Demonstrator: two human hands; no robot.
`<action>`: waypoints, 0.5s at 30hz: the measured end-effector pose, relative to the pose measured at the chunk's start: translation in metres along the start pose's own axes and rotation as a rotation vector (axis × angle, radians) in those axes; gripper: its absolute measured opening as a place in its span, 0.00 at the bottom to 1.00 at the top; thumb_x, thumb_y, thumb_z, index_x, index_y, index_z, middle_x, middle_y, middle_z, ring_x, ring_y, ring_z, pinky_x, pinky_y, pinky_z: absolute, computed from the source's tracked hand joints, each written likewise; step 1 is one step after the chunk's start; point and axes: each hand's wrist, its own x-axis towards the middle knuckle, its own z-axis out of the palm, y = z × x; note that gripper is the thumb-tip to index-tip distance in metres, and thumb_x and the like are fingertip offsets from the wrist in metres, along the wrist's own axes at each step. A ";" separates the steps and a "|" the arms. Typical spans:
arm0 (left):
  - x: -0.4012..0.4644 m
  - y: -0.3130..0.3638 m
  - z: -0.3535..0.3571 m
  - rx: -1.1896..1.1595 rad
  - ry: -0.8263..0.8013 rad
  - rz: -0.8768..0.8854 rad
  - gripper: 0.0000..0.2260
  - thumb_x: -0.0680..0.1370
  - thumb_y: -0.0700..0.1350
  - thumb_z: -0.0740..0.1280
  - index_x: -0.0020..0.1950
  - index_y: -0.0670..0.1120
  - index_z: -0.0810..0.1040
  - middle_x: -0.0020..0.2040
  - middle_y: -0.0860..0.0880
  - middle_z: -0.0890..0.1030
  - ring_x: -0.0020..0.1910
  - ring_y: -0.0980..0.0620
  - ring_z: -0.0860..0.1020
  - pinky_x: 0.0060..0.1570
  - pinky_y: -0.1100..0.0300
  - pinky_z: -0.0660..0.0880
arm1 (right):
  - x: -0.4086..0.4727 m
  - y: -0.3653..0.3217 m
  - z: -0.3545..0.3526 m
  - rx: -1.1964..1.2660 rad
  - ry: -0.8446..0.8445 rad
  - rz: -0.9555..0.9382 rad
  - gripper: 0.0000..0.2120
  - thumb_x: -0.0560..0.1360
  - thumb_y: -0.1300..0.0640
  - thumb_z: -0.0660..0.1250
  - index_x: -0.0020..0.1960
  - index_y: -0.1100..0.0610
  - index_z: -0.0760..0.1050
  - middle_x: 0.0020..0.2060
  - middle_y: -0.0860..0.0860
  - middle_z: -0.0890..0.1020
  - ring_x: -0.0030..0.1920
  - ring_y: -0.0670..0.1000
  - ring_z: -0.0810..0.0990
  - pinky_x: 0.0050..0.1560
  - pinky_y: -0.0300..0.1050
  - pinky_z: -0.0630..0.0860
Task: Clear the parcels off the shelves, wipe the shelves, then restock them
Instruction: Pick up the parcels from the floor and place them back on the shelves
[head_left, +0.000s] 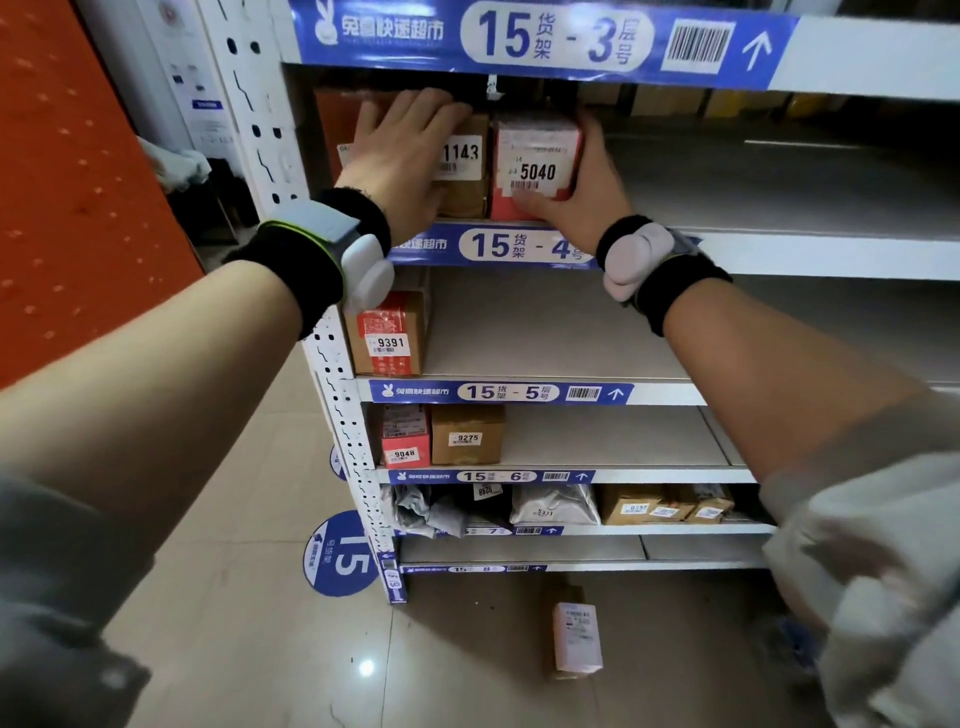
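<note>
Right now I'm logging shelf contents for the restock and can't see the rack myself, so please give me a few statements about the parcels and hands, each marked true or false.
1. The right hand grips the parcel numbered 5040. True.
2. The left hand holds a cleaning cloth. False: it rests flat on the brown parcel numbered 1143, no cloth in it.
3. The parcel numbered 9391 stands alone on its shelf. True.
4. Parcels 9048 and 9275 sit on different shelves. False: they stand side by side on one shelf.
5. A pink parcel lies on the floor. True.
</note>
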 end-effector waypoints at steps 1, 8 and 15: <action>-0.003 0.001 0.000 -0.001 0.004 0.001 0.33 0.71 0.42 0.68 0.75 0.47 0.61 0.73 0.45 0.66 0.71 0.43 0.64 0.66 0.43 0.61 | -0.001 -0.001 -0.001 0.003 -0.003 0.016 0.52 0.65 0.45 0.80 0.79 0.55 0.55 0.71 0.52 0.74 0.70 0.50 0.73 0.70 0.50 0.73; -0.034 0.019 0.002 -0.022 -0.023 0.028 0.35 0.72 0.38 0.67 0.77 0.46 0.60 0.78 0.45 0.59 0.77 0.44 0.57 0.69 0.41 0.59 | -0.023 -0.002 -0.006 -0.010 0.049 0.060 0.48 0.63 0.41 0.77 0.77 0.54 0.62 0.68 0.51 0.77 0.68 0.50 0.76 0.68 0.55 0.76; -0.070 0.081 -0.006 -0.226 -0.061 -0.075 0.12 0.74 0.42 0.67 0.57 0.44 0.76 0.54 0.44 0.80 0.53 0.43 0.77 0.52 0.51 0.74 | -0.076 -0.014 -0.042 -0.036 0.105 0.070 0.18 0.76 0.55 0.71 0.64 0.57 0.74 0.56 0.53 0.80 0.52 0.47 0.80 0.56 0.44 0.78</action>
